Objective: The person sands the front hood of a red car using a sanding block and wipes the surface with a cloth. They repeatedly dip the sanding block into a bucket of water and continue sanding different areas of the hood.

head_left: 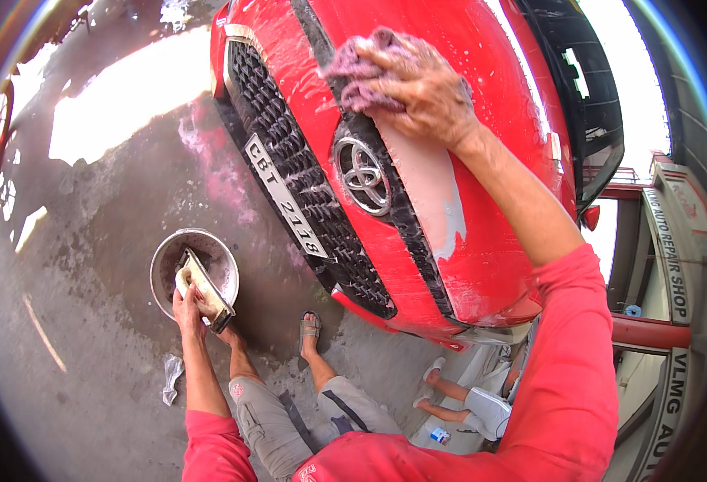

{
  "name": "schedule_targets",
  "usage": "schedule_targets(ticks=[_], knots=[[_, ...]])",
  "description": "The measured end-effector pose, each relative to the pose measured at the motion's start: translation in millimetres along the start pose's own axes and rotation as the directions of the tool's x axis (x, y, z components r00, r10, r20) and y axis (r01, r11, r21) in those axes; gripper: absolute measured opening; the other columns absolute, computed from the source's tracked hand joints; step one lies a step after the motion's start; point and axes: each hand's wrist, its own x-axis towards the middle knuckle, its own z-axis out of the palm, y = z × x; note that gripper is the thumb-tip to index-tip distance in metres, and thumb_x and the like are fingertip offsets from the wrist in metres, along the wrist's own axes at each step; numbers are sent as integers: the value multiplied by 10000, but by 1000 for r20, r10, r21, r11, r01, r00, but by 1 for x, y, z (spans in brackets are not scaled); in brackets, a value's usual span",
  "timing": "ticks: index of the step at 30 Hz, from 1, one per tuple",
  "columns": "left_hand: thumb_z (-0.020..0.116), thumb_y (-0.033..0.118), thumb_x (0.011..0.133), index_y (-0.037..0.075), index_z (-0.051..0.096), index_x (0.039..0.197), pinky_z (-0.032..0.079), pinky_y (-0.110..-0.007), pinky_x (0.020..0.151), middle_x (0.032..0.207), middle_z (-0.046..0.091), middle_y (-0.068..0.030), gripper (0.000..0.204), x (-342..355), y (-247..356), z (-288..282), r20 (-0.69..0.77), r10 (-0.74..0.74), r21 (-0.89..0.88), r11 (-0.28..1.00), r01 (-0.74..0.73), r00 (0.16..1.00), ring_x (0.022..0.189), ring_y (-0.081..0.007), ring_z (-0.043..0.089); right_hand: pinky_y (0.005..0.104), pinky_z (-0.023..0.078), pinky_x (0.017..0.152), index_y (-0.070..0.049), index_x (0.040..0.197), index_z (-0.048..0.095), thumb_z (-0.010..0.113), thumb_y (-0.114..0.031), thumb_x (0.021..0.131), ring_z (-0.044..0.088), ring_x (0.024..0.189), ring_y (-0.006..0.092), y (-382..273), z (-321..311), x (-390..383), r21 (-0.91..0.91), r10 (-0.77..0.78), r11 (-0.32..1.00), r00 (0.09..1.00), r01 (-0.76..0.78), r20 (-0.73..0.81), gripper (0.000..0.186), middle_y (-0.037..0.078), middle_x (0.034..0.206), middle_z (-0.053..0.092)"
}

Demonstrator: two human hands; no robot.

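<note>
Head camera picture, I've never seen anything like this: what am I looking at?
There is no machine: one person uses two bare hands. A wide, edge-bending lens on their head looks down. The right hand holds a purple cloth against the front of a red car, near a pale patch. The left hand grips a flat pale tool over a metal bowl; whether they touch is unclear. The bowl stands on grey ground; a crumpled clear wrapper lies nearby. Another person's legs show at lower right.

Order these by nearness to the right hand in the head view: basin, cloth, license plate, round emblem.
1. Purple cloth: under the right hand.
2. Round emblem: lower left of it.
3. License plate: farther lower left.
4. Basin: farthest, lower left.
</note>
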Motion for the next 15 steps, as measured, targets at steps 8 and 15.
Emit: schedule_targets(ticks=[8, 15], knots=[[654, 157, 1061, 55, 635, 1352, 483, -258, 646, 856, 618, 30, 309, -34, 25, 30, -6, 19, 59, 998, -18, 1000, 698, -79, 563, 626, 299, 1269, -278, 1155, 831, 808, -510, 832, 433, 1534, 403, -101, -82, -178, 88, 186, 973, 953, -212, 240, 399, -2, 1568, 597], [659, 185, 1052, 60, 591, 1444, 463, -251, 585, 829, 605, 28, 418, -71, 37, 53, -93, 223, 157, 966, -207, 970, 672, -72, 552, 622, 273, 1292, -284, 1322, 771, 839, -563, 783, 410, 1543, 410, -101, -131, -317, 37, 466, 870, 846, -491, 260, 610, 71, 1671, 458]])
